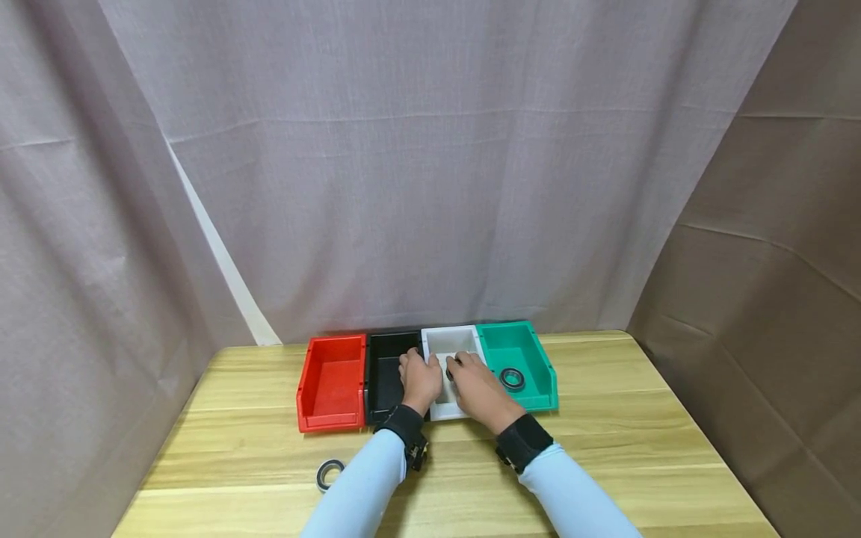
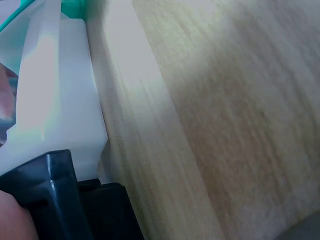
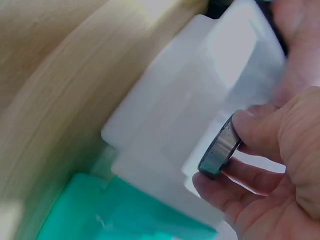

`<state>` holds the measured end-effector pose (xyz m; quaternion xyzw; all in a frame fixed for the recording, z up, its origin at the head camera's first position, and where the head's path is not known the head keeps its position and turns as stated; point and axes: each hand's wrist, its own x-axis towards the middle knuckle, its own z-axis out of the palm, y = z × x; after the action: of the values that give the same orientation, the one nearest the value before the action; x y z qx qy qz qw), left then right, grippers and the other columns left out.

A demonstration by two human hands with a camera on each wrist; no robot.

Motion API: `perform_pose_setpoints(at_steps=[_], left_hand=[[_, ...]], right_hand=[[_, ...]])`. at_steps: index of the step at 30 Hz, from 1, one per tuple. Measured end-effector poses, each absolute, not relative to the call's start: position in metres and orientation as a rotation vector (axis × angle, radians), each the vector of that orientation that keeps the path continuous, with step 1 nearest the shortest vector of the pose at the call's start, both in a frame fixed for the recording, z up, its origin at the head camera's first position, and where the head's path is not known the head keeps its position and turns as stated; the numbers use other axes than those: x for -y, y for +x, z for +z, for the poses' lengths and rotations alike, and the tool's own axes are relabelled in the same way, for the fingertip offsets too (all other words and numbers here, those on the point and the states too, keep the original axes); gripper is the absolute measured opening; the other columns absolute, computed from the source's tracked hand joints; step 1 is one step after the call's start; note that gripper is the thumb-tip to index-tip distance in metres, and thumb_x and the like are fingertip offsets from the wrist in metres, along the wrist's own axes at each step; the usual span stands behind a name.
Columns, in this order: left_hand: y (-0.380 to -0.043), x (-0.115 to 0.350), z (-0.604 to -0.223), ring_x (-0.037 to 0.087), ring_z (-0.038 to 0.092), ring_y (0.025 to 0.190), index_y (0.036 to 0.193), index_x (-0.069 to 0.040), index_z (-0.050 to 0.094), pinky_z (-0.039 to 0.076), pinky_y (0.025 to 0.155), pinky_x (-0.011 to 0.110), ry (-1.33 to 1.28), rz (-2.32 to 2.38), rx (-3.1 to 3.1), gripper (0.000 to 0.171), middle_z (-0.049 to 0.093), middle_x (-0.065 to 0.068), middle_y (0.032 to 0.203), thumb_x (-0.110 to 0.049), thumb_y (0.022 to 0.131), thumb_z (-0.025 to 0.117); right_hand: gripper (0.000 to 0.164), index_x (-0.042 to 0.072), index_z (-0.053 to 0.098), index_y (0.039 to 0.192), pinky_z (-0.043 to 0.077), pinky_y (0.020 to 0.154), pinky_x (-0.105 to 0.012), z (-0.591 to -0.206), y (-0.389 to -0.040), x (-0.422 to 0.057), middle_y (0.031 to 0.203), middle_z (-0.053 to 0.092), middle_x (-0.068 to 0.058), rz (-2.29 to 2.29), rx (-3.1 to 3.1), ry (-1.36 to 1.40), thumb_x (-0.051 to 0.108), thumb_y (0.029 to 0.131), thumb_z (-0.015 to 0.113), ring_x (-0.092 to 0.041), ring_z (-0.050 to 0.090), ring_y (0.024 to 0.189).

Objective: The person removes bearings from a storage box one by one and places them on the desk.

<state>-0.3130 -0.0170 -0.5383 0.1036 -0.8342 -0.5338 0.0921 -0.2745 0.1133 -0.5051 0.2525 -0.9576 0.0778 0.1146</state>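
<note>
My right hand (image 1: 479,388) pinches a bearing (image 3: 220,150) between thumb and fingertips, over the white bin (image 1: 444,410). In the right wrist view the bearing is tilted on edge, its shiny outer ring facing the camera. My left hand (image 1: 421,382) reaches over the black bin (image 1: 385,371), its thumb side close to the wall shared with the white bin, and its fingers look loosely extended. In the left wrist view only a bit of that hand shows, beside the black bin's rim. A second bearing (image 1: 513,369) lies in the green bin (image 1: 546,400).
A red bin (image 1: 336,382) stands at the left end of the row. Another bearing (image 1: 321,476) lies on the wooden table (image 1: 229,448), partly behind my left sleeve. Grey curtains (image 1: 403,187) hang behind the table and along its sides.
</note>
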Motion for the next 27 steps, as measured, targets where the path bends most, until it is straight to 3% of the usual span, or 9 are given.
perform_pose_setpoints(at_steps=[16,27], left_hand=[[-0.31,0.017,-0.536,0.048,0.048,0.136,0.149,0.013,0.048,0.04,0.118,0.062,0.313,-1.592,2.483,0.054,0.05,0.032,0.145,-0.022,0.108,0.055],[-0.312,0.018,-0.538,0.047,0.048,0.137,0.15,0.012,0.047,0.04,0.119,0.061,0.321,-1.602,2.485,0.054,0.049,0.031,0.146,-0.022,0.109,0.055]], right_hand=[[0.043,0.001,0.065,0.143,0.055,0.108,-0.046,-0.498,-0.194,-0.133,0.137,0.066,-0.015,0.339,2.718,0.726,0.009,0.102,0.071,-0.033,0.063,0.128],[0.042,0.002,0.065,0.144,0.055,0.108,-0.045,-0.498,-0.181,-0.133,0.138,0.066,-0.014,0.353,2.817,0.658,0.011,0.103,0.069,-0.031,0.062,0.13]])
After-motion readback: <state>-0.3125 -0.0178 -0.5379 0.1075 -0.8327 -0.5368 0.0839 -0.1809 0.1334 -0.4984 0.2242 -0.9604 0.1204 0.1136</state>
